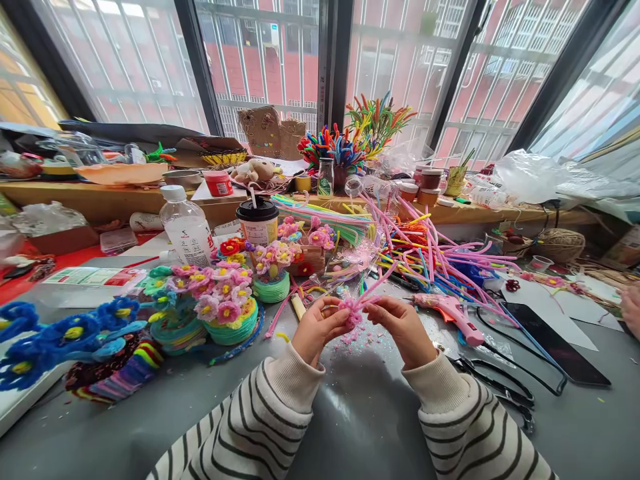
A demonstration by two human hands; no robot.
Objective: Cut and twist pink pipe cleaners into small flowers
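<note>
Between my two hands is a small pink pipe-cleaner flower (354,309), with a straight pink stem sticking up to the right. My left hand (323,325) pinches the flower's left side between thumb and fingers. On the other side, my right hand (401,328) has thumb and forefinger closed on the pink pipe cleaner (376,285) close to the flower. Pink fuzz bits (350,339) lie scattered on the grey table below. Just beyond the hands is a heap of loose coloured pipe cleaners (435,250).
Finished flower pots (233,327) stand to the left, with a water bottle (186,227) and lidded cup (257,223) behind. On the right lie a pink glue gun (453,313), black-handled pliers (500,383) and a phone (555,340). Another person's hand (631,308) shows at the right edge.
</note>
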